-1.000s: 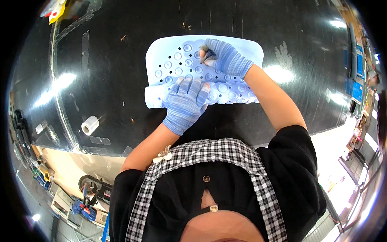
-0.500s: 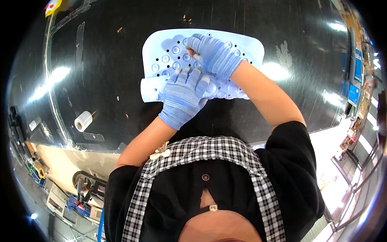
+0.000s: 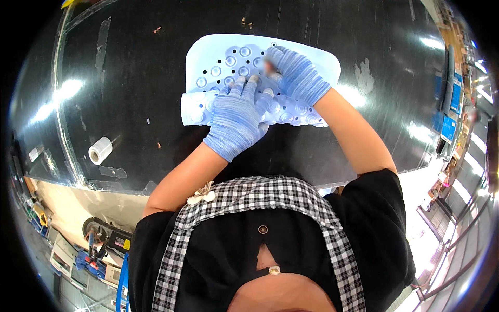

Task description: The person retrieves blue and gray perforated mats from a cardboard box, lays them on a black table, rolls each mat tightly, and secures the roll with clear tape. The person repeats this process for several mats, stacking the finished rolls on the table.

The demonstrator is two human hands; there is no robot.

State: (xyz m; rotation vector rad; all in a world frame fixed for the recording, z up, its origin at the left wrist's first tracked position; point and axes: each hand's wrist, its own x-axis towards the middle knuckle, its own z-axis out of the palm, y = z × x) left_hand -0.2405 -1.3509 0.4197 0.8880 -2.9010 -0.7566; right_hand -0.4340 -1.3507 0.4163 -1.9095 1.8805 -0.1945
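Note:
A light blue bath mat (image 3: 202, 57) with round suction cups and small dark holes lies on the black table. Its near part is rolled or folded over into a thick edge (image 3: 193, 108). My left hand (image 3: 236, 114), in a blue striped glove, rests on that folded part with fingers stretched across it, pointing away from me. To its right, my right hand (image 3: 299, 75), gloved alike, is curled closed over the middle right of the mat. Its fingertips are blurred, and whatever they may hold is hidden.
A white paper roll (image 3: 100, 151) lies on the black table (image 3: 140, 78) at the left. Tape strips (image 3: 103, 44) are stuck to the surface. Small brown scraps (image 3: 247, 23) lie beyond the mat. Blue boxes (image 3: 450, 119) stand past the right edge.
My right hand has shifted a little to the right over the mat, still curled. My left hand stays on the folded part, nearly unmoved. The whole view has shifted slightly.

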